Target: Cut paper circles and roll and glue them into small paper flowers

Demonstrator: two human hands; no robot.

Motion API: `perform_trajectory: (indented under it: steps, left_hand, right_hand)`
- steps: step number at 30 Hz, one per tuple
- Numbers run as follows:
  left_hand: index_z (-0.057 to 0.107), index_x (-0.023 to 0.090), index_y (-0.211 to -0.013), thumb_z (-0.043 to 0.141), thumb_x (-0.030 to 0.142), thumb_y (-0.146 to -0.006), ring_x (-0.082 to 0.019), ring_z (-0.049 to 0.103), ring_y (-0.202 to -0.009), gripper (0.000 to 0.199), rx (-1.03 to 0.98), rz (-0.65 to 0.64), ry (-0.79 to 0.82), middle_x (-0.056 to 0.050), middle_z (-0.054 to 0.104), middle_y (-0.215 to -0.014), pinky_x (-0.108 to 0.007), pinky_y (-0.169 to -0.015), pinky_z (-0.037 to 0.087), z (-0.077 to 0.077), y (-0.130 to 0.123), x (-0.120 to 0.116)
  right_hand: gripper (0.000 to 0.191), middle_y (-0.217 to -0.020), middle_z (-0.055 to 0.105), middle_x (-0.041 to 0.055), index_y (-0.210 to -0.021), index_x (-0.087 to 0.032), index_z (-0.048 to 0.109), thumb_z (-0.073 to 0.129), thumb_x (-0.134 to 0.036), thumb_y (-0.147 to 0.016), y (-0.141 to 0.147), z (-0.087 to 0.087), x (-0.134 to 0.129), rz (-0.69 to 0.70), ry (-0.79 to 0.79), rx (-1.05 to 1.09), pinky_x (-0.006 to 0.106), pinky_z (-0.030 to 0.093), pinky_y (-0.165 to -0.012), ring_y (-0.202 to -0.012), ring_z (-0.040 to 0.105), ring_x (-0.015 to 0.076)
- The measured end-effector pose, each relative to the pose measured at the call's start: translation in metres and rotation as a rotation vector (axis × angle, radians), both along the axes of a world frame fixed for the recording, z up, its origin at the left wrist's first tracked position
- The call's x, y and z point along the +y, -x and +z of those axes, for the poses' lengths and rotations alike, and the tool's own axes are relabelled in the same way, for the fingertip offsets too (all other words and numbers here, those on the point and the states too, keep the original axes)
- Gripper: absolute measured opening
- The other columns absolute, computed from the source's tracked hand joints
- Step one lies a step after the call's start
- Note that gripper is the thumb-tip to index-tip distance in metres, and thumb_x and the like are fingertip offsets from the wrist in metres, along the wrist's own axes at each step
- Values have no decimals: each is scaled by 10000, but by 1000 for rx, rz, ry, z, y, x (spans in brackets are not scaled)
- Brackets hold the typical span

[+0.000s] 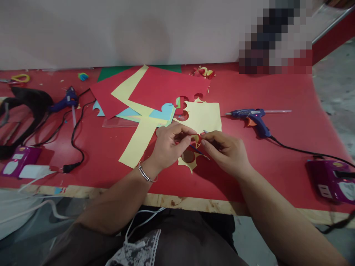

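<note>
Between my two hands is a small curled piece of red and yellow paper [196, 139]. My left hand [173, 144] pinches its left side with thumb and fingers. On the other side, the fingertips of my right hand [226, 149] are closed on the red edge. Under my hands lie a cream sheet with scalloped cut edges [206, 114] and a cut-out cream scrap [192, 167]. A thin blue stick-like thing [197, 149] shows partly below the curled piece; my hands hide the rest.
A blue glue gun [253, 117] with a glue stick lies at right, its cord running toward a purple box [332, 181]. Red sheets [169, 87] and a cream strip [137, 142] lie behind and left. Another glue gun [68, 99], cords and yellow-handled scissors [20, 78] are at left.
</note>
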State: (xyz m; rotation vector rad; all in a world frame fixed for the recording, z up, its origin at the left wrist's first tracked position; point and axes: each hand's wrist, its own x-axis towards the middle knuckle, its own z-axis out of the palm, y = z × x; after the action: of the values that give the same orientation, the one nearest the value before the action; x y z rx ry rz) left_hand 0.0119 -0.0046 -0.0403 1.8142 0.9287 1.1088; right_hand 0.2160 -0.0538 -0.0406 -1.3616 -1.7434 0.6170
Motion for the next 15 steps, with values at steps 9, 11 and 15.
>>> perform_trajectory:
  steps: [9, 11, 15]
  left_hand:
    - [782, 204, -989, 697, 202, -940, -142, 713, -830, 99, -89, -253, 172, -54, 779, -943, -292, -769, 603, 0, 6, 5]
    - [782, 195, -985, 732, 263, -944, -148, 727, -836, 93, -130, -289, 272, -67, 795, -951, -294, -774, 612, -1, 8, 8]
    - [786, 177, -987, 819, 372, -914, -155, 738, -808, 211, -153, -319, 371, -79, 802, -938, -286, -733, 620, -1, 11, 11]
  right_hand:
    - [153, -862, 795, 48, -990, -219, 760, 638, -304, -1027, -3, -2, -1, 58, -74, -66, 305, 489, -612, -654, 639, 150]
    - [161, -837, 781, 42, -986, -227, 762, 643, -323, -1034, -4, -1, -2, 72, -58, -72, 316, 496, -627, -667, 645, 159]
    - [202, -822, 773, 39, -973, -237, 768, 637, -371, -1045, -5, -1, -2, 81, -34, -73, 325, 494, -631, -660, 638, 161]
